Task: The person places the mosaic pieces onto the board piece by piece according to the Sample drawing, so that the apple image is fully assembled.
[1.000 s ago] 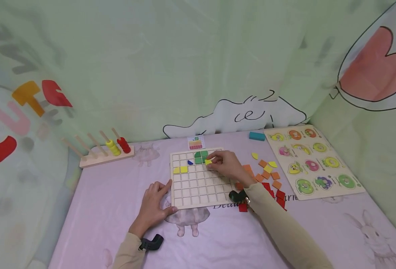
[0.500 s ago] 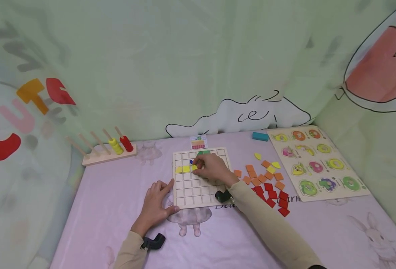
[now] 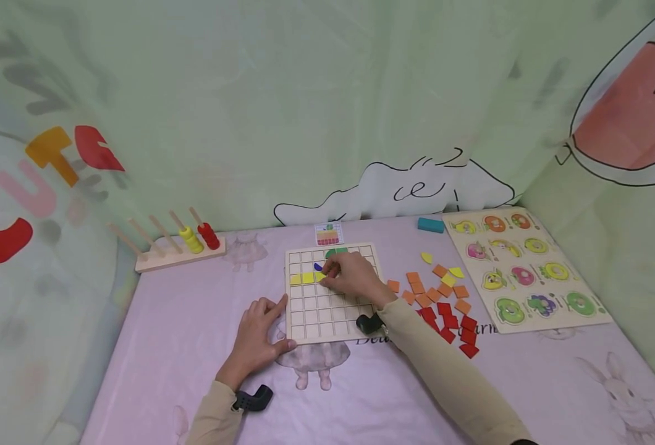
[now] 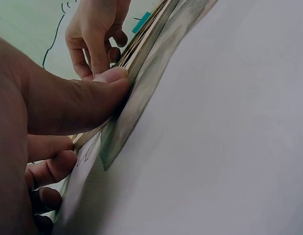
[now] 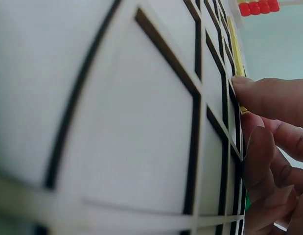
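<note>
A wooden grid board (image 3: 327,318) lies on the table. My right hand (image 3: 356,275) is over its upper middle, with thumb and fingertips pinching a yellow square tile (image 3: 319,277). That tile sits at the end of a row of two yellow square tiles (image 3: 302,279). In the right wrist view, the fingertips are right at the board's surface. A small blue piece (image 3: 318,267) lies just above the row, and green pieces (image 3: 335,253) are partly hidden behind the hand. My left hand (image 3: 254,337) straddles the board's near left corner, thumb on the front edge, index finger on the left edge.
Orange square tiles (image 3: 422,300), red tiles (image 3: 450,322) and a few yellow pieces (image 3: 448,280) lie scattered right of the board. Beyond them is a fruit puzzle board (image 3: 505,254). A pattern card (image 3: 328,234), teal block (image 3: 430,225) and bead stand (image 3: 178,256) are farther back.
My right hand has carried the yellow square tile left and slightly down the board to the yellow row, uncovering loose tiles at the right. The left hand has stayed at the corner.
</note>
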Motion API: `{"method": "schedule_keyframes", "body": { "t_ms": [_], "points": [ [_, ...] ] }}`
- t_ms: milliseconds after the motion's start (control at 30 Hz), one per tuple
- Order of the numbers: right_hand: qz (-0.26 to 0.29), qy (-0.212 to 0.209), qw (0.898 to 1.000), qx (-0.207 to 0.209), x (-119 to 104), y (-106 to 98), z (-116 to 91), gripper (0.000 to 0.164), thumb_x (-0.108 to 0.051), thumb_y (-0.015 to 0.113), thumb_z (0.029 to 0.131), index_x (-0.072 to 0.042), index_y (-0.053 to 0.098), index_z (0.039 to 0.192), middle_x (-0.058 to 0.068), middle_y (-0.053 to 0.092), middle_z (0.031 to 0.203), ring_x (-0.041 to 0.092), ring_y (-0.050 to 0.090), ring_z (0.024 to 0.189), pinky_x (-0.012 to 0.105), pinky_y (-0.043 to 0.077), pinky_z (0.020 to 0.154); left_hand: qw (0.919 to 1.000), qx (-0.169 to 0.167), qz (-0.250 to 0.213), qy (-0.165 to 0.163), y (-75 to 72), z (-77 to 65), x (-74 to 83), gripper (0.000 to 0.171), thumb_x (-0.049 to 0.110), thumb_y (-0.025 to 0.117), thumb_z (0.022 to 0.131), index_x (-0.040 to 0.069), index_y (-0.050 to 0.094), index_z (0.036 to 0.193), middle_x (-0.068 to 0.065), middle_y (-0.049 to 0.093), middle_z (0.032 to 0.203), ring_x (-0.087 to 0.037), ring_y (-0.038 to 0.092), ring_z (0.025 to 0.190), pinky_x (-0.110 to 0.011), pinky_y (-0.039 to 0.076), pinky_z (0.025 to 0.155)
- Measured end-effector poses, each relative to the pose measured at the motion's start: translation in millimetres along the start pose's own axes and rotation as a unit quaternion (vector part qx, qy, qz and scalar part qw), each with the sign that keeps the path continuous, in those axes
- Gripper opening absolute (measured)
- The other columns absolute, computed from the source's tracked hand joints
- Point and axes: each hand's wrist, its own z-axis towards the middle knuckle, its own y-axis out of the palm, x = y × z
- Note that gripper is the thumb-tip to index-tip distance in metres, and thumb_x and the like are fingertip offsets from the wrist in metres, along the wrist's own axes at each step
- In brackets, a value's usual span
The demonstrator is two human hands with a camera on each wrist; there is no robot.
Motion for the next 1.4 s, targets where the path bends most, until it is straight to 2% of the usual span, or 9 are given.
{"method": "schedule_keyframes", "body": {
  "t_ms": [500,700,800,933,1000,1100,1233,1400],
  "points": [
    [-0.009,-0.002,1.0,0.006,-3,-1,-2,0.02,-0.03,0.084,0.091,-0.017,0.078,0.105,-0.007,0.07,0.082,0.011,0.058,0.072,0.03,0.044,0.069,1.0,-0.002,-0.006,0.003,1.4,1.1,4.7,0.092,0.034,0.09,0.074,0.011,0.055,0.155,-0.003,0.054,0.106,-0.017,0.043,0.096,-0.039,0.036,0.086],
    [0.012,0.013,0.999,0.027,3,-19,-17,0.02,-0.032,0.082,0.091,-0.016,0.078,0.103,-0.003,0.074,0.087,0.014,0.064,0.08,0.032,0.047,0.072,1.0,-0.003,-0.003,0.0,3.6,-0.4,5.6,0.092,0.036,0.089,0.073,0.011,0.055,0.155,-0.002,0.054,0.106,-0.016,0.042,0.095,-0.037,0.035,0.085],
    [0.023,0.047,0.998,0.045,17,-37,-30,0.022,-0.032,0.081,0.093,-0.014,0.078,0.105,0.002,0.074,0.093,0.019,0.063,0.083,0.032,0.046,0.069,1.0,0.0,0.003,0.0,3.5,-1.5,5.1,0.092,0.035,0.089,0.073,0.01,0.055,0.155,-0.001,0.054,0.106,-0.015,0.042,0.096,-0.037,0.035,0.085],
    [0.033,0.107,0.992,0.06,48,-66,-48,0.029,-0.033,0.078,0.095,-0.012,0.076,0.115,0.009,0.072,0.102,0.025,0.061,0.086,0.032,0.048,0.066,1.0,0.004,0.009,0.001,1.6,-2.1,2.7,0.093,0.035,0.089,0.073,0.01,0.055,0.155,-0.002,0.055,0.107,-0.015,0.043,0.096,-0.037,0.035,0.084],
    [0.029,0.126,0.989,0.071,66,-80,-56,0.034,-0.033,0.077,0.096,-0.01,0.075,0.12,0.012,0.072,0.106,0.028,0.062,0.089,0.033,0.051,0.068,1.0,0.003,0.007,-0.002,0.6,-2.0,1.3,0.093,0.036,0.089,0.073,0.01,0.054,0.155,-0.002,0.055,0.107,-0.015,0.043,0.095,-0.037,0.035,0.084],
    [0.013,0.158,0.984,0.084,92,-97,-67,0.04,-0.031,0.074,0.098,-0.007,0.071,0.129,0.017,0.069,0.118,0.032,0.061,0.101,0.038,0.055,0.078,1.0,0.003,0.001,-0.005,-0.3,-1.8,-0.5,0.094,0.036,0.089,0.072,0.011,0.054,0.156,-0.003,0.056,0.108,-0.015,0.043,0.095,-0.037,0.035,0.084],
    [0.005,0.21,0.975,0.077,117,-111,-75,0.045,-0.026,0.073,0.098,-0.007,0.065,0.138,0.022,0.061,0.133,0.037,0.056,0.114,0.048,0.057,0.087,1.0,0.008,0.0,0.002,0.7,-2.0,-2.2,0.095,0.036,0.089,0.071,0.01,0.054,0.155,-0.003,0.056,0.107,-0.015,0.042,0.094,-0.036,0.035,0.083],
    [-0.006,0.222,0.974,0.052,132,-115,-75,0.044,-0.025,0.073,0.1,-0.004,0.065,0.137,0.024,0.06,0.137,0.039,0.056,0.12,0.052,0.055,0.097,1.0,0.009,0.001,0.005,2.3,-1.8,-0.8,0.095,0.036,0.089,0.071,0.01,0.055,0.155,-0.002,0.055,0.107,-0.015,0.042,0.094,-0.036,0.034,0.083]
  ]
}}
